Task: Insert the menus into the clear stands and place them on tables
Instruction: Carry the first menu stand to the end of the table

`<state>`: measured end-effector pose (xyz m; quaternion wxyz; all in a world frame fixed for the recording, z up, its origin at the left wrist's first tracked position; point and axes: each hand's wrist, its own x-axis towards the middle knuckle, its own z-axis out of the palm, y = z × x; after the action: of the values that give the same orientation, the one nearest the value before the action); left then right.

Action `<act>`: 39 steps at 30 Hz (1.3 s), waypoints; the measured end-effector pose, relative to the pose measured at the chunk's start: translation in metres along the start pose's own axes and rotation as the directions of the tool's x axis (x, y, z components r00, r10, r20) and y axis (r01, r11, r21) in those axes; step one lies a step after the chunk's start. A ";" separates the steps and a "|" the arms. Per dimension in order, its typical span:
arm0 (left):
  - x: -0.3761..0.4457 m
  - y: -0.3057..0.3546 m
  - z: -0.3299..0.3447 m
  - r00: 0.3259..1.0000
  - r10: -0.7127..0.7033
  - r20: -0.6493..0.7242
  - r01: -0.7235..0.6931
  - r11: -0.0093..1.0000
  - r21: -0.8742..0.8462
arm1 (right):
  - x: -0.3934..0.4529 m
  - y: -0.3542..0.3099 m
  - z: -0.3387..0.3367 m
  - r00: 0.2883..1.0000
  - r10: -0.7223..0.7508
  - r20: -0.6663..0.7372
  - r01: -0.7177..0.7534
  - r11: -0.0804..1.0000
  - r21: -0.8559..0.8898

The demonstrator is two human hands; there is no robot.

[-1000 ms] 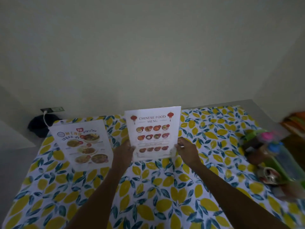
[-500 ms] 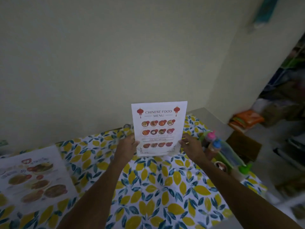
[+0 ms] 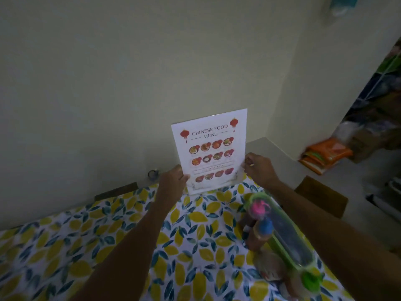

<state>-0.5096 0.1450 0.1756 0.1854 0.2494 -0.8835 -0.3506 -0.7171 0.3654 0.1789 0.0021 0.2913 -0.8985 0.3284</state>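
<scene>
Carried rightward along the table since a second earlier, the Chinese food menu [image 3: 210, 152] stood upright at centre frame, near the far edge of the leaf-print tablecloth [image 3: 91, 231], with the second menu no longer in view. The left hand [image 3: 172, 183] pinched its lower left edge and the right hand [image 3: 258, 168] gripped its lower right edge, fingers closed on the sheet. Whether its base touched the cloth could not be told. It looked light and stiff, likely slick acrylic that could tip, best held low at both sides. A green condiment caddy [image 3: 284, 235] sat at lower right.
</scene>
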 end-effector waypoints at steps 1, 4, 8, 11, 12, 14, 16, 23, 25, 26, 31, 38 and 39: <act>0.013 0.006 0.014 1.000 0.001 -0.003 -0.001 0.999 0.035 | 0.017 0.014 0.001 1.000 -0.006 0.022 0.006 1.000 -0.001; 0.043 0.018 0.054 0.999 -0.041 0.004 0.041 0.999 0.031 | 0.060 0.051 0.007 0.995 -0.007 0.098 0.006 1.000 0.015; 0.071 0.013 0.105 0.981 -0.183 0.071 0.187 0.981 -0.049 | 0.095 0.098 0.026 0.984 0.034 0.177 -0.037 0.999 0.014; 0.096 0.009 0.134 0.966 -0.242 0.091 0.249 0.966 -0.073 | 0.120 0.128 0.045 0.977 0.070 0.200 -0.078 0.996 0.032; 0.104 0.007 0.142 0.963 -0.252 0.092 0.258 0.964 -0.066 | 0.129 0.137 0.051 0.976 0.072 0.203 -0.081 0.996 0.039; 0.121 0.003 0.156 0.948 -0.304 0.095 0.309 0.950 -0.046 | 0.145 0.151 0.060 0.978 0.065 0.200 -0.078 0.995 0.056; 0.136 0.000 0.169 0.943 -0.320 0.095 0.322 0.947 -0.001 | 0.159 0.163 0.069 0.978 0.069 0.196 -0.086 0.993 0.077; 0.175 -0.015 0.200 0.948 -0.301 0.107 0.288 0.950 0.117 | 0.198 0.193 0.099 0.972 0.092 0.216 -0.121 0.985 0.127; 0.175 -0.020 0.204 0.951 -0.288 0.112 0.276 0.954 0.118 | 0.199 0.196 0.108 0.972 0.088 0.220 -0.118 0.984 0.130; 0.174 -0.022 0.205 0.952 -0.287 0.109 0.277 0.956 0.101 | 0.199 0.197 0.111 0.973 0.083 0.215 -0.113 0.985 0.130; 0.173 -0.029 0.212 0.949 -0.311 0.056 0.306 0.949 0.082 | 0.196 0.199 0.119 0.988 0.015 0.153 -0.028 0.996 0.085; 0.166 -0.036 0.220 0.943 -0.333 0.008 0.332 0.941 0.065 | 0.181 0.200 0.128 0.996 0.020 0.084 -0.027 0.996 0.085; 0.165 -0.036 0.220 0.946 -0.325 0.005 0.324 0.944 0.068 | 0.180 0.199 0.128 0.995 0.035 0.091 -0.044 0.995 0.095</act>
<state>-0.7423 0.1442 0.0249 0.1098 0.3945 -0.8429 -0.3490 -0.9469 0.3175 -0.0035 -0.0588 0.2877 -0.8863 0.3581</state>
